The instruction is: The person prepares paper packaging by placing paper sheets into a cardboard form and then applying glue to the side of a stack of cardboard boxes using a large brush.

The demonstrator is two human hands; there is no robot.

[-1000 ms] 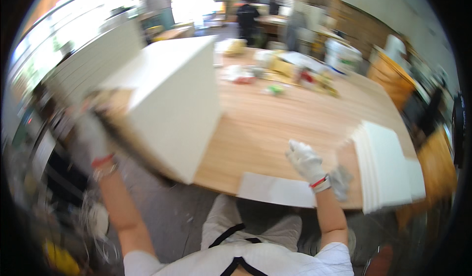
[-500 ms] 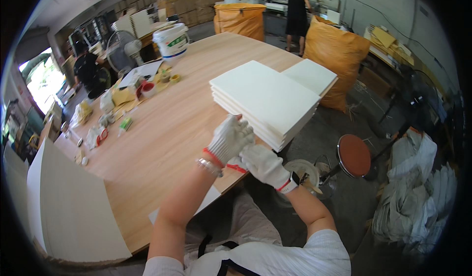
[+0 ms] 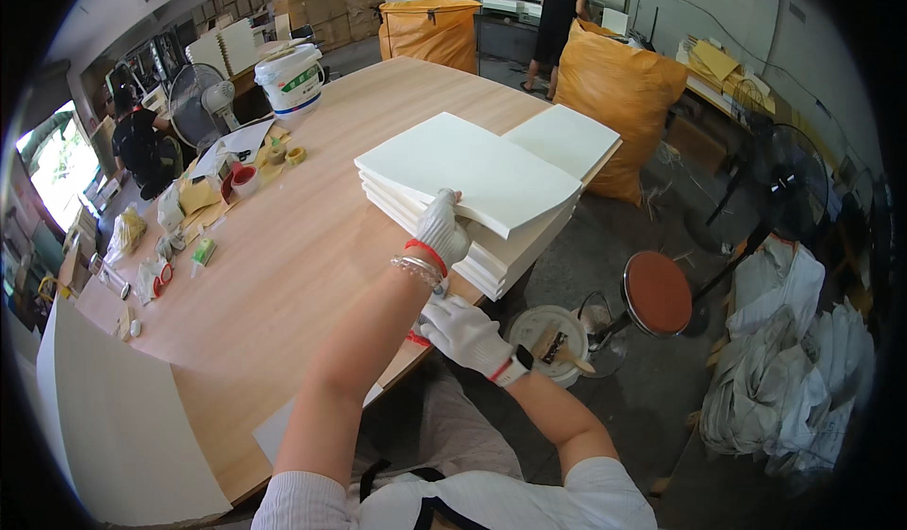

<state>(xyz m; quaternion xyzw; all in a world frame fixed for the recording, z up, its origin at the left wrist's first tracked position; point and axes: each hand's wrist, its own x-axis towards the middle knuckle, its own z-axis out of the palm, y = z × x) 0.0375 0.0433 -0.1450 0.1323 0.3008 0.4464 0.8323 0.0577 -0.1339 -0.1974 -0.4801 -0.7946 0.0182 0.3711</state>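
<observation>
A stack of white sheets (image 3: pixel 468 162) lies at the right edge of the wooden table. My left hand (image 3: pixel 446 232), in a white knit glove with a red cuff, is closed on the near edge of the top sheets, which are raised and slightly bent above the layers below. Its bare thumb or fingertip shows at the edge. My right hand (image 3: pixel 466 333), gloved too, is by the table's near edge, below the stack. Its fingers stretch leftward over a small red-edged thing (image 3: pixel 417 339) that is mostly covered.
The wooden table (image 3: pixel 312 247) bears a white bucket (image 3: pixel 290 81), tape rolls (image 3: pixel 296 156), red-handled scissors (image 3: pixel 162 280) and a large curved white sheet (image 3: pixel 118 417). A red stool (image 3: pixel 658 292) and a bucket with a brush (image 3: pixel 553 341) stand at right. Orange sacks (image 3: pixel 614 105) and people are beyond.
My left hand has moved up to the stack and raised the near edge of its top sheets. My right hand has drawn apart from it, down and left. The view has shifted slightly.
</observation>
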